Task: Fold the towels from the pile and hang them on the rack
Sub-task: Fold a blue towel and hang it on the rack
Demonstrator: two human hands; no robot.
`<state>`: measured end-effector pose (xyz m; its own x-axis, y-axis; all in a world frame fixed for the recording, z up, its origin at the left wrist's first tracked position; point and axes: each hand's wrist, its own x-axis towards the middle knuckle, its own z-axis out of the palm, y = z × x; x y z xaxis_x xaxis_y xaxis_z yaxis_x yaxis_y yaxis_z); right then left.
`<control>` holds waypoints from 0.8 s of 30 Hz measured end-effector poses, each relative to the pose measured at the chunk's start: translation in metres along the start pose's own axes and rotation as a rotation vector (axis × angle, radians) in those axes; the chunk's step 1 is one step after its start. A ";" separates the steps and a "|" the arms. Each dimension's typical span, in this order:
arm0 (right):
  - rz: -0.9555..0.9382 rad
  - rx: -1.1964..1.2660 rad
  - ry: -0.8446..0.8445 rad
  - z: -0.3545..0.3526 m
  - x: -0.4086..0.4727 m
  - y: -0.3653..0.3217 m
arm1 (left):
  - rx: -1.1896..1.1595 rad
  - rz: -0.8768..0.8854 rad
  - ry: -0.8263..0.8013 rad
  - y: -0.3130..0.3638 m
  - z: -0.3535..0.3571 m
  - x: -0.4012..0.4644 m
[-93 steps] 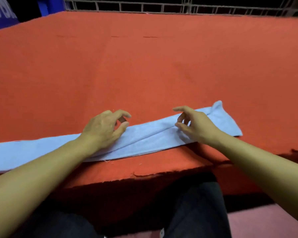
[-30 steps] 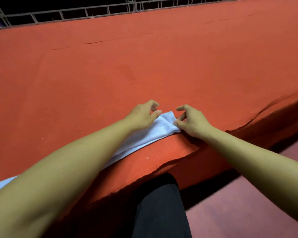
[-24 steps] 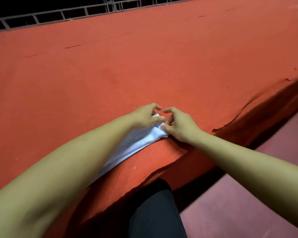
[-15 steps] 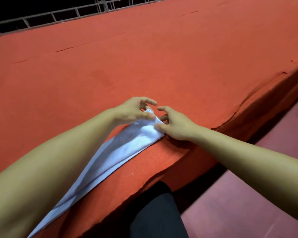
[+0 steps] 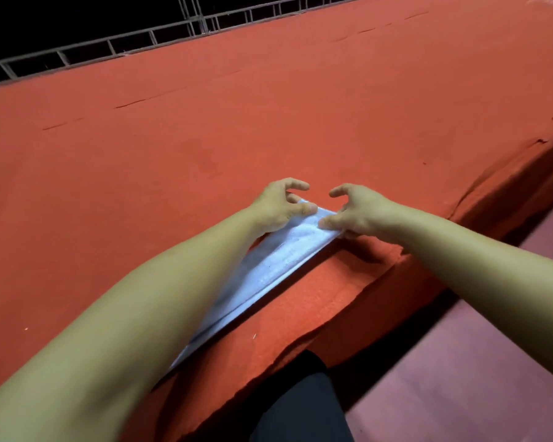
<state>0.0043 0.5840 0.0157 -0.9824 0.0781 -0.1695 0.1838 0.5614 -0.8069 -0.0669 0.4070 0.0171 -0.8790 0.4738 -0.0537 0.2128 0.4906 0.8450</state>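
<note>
Both hands hold the far end of a light blue towel (image 5: 268, 260), one at each corner. The left hand (image 5: 276, 207) pinches the left corner: its thumb lies on top of the fabric, and the curled fingers (image 5: 296, 185) arch just beyond the edge. The right hand (image 5: 359, 210) pinches the right corner — thumb pressed on the upper face, the index finger (image 5: 337, 191) curved clear above the cloth. The short edge of the towel spans the gap between the two thumbs. From the fingers the towel runs back as a narrow folded strip, lifted off the red felt table (image 5: 173, 154) and passing under the left forearm. A metal railing (image 5: 109, 49) stands well beyond the fingertips.
</note>
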 end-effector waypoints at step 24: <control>-0.963 -0.426 -0.163 0.189 -0.121 -0.089 | 0.544 -0.315 0.583 -0.109 -0.105 -0.385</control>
<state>0.1133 0.3692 0.0011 -0.6860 -0.6454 0.3358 -0.7255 0.5722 -0.3823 0.2031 0.0943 0.0020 -0.9788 -0.1219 0.1647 -0.0342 0.8896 0.4554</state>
